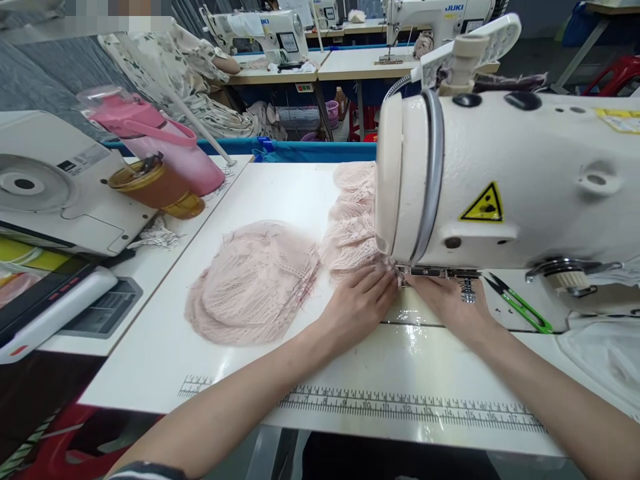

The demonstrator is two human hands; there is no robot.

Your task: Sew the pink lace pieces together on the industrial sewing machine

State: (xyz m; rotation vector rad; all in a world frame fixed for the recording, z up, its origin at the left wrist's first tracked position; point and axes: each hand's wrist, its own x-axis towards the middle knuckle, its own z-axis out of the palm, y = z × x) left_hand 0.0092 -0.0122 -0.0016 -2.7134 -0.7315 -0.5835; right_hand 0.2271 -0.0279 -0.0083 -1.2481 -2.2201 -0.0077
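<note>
Pale pink lace fabric [353, 223] lies gathered to the left of the white sewing machine [525, 180], its near end running in at the needle area. My left hand [363, 297] is closed on that end, fingers together and bent over the fabric beside the presser foot. Under the machine head, my right hand [450, 300] reaches in from the right, close to the same spot. The machine hides its fingertips, so its grip does not show. A stack of rounded pink lace pieces [255, 283] rests on the table left of my left hand.
Green thread snips [523, 307] lie right of my right hand. A printed ruler [400, 405] runs along the front of the white table. At the left stand a pink bottle [165, 143], a brown cup [160, 187] and a white machine [55, 180]. White fabric [607, 353] sits far right.
</note>
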